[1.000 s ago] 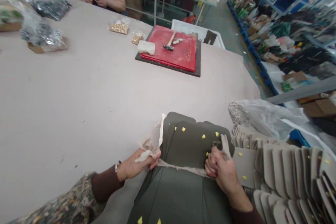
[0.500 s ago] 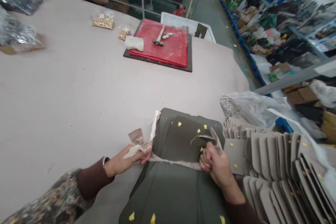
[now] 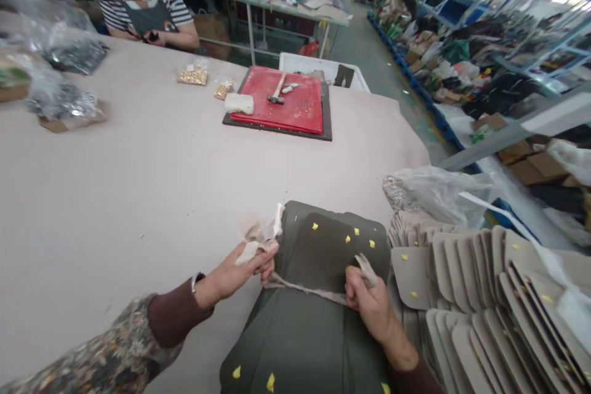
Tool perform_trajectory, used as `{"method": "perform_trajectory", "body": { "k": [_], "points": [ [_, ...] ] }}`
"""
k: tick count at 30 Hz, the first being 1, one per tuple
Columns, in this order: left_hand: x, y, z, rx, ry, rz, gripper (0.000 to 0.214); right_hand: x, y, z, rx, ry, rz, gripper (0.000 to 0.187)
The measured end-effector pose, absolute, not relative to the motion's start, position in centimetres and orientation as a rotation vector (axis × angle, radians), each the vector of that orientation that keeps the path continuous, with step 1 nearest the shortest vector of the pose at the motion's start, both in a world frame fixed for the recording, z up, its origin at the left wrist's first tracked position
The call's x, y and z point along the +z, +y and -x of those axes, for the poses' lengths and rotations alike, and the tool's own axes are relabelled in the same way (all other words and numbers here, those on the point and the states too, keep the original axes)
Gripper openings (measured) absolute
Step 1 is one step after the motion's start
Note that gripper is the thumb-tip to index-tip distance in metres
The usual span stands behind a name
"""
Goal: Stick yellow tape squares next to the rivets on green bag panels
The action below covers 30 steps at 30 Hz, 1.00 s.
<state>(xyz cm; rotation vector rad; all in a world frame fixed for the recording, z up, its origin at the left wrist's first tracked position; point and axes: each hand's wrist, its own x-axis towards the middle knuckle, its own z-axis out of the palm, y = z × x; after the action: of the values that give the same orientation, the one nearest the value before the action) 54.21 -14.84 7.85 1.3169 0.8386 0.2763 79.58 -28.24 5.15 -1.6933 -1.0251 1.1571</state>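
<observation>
My left hand (image 3: 233,274) is closed on the bunched, loose end of a beige fabric strip (image 3: 311,291). The strip runs across a bundle of dark green flat panels (image 3: 314,332) to my right hand (image 3: 372,305). That hand is a fist around the strip's other part, with a short end sticking up above the thumb. Small yellow tags dot the panels, which fan out a little below the strip. A whitish strip of material (image 3: 278,220) stands at the bundle's upper left corner, close to my left fingers.
Rows of beige panels (image 3: 466,271) stand close on the right, beside a clear plastic bag (image 3: 443,191). Across the table (image 3: 138,197), a hammer (image 3: 277,89) lies on a red board (image 3: 295,112). Bags of gold pieces (image 3: 192,76) lie beyond; a person sits opposite.
The view has tilted up, showing more of the room. Both hands still grip the strip; the right has turned slightly, and less of its loose end shows. The left's loose end is blurred.
</observation>
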Motion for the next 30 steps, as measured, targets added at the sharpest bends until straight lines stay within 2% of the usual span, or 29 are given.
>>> {"method": "perform_trajectory", "body": {
  "k": [5, 8, 11, 15, 18, 21, 22, 25, 30],
  "points": [
    [13.0, -15.5, -63.2, 0.388, 0.743, -1.459, 0.050, 6.5, -28.4, -79.4, 1.099, -1.219, 1.701, 0.048],
    [13.9, -17.3, -68.4, 0.405, 0.604, -1.596, 0.040, 6.5, -28.2, -79.2, 1.016, -1.255, 1.680, 0.036],
    [13.8, -18.7, -70.8, 0.401, 0.511, -1.667, 0.028, 5.8, -28.1, -79.1, 0.934, -1.254, 1.642, 0.034],
    [13.5, -18.9, -68.8, 0.442, 0.590, -1.666, 0.022, 5.2, -28.1, -78.9, 0.933, -1.207, 1.661, 0.037],
    [12.5, -19.1, -65.3, 0.406, 0.820, -1.684, 0.036, 5.6, -27.9, -78.6, 0.935, -1.176, 1.680, 0.043],
    [10.3, -20.3, -63.0, 0.240, 0.903, -1.574, 0.022, 6.4, -27.7, -78.4, 0.945, -1.198, 1.655, 0.046],
    [9.5, -20.8, -62.7, 0.225, 0.909, -1.539, 0.023, 6.6, -27.6, -78.4, 0.948, -1.208, 1.646, 0.047],
    [7.6, -21.9, -62.9, 0.275, 0.937, -1.424, 0.031, 6.9, -27.8, -78.6, 0.935, -1.203, 1.652, 0.047],
    [6.5, -22.3, -63.1, 0.397, 0.966, -1.316, 0.029, 8.5, -27.9, -77.3, 0.928, -1.248, 1.582, 0.045]
  ]
}}
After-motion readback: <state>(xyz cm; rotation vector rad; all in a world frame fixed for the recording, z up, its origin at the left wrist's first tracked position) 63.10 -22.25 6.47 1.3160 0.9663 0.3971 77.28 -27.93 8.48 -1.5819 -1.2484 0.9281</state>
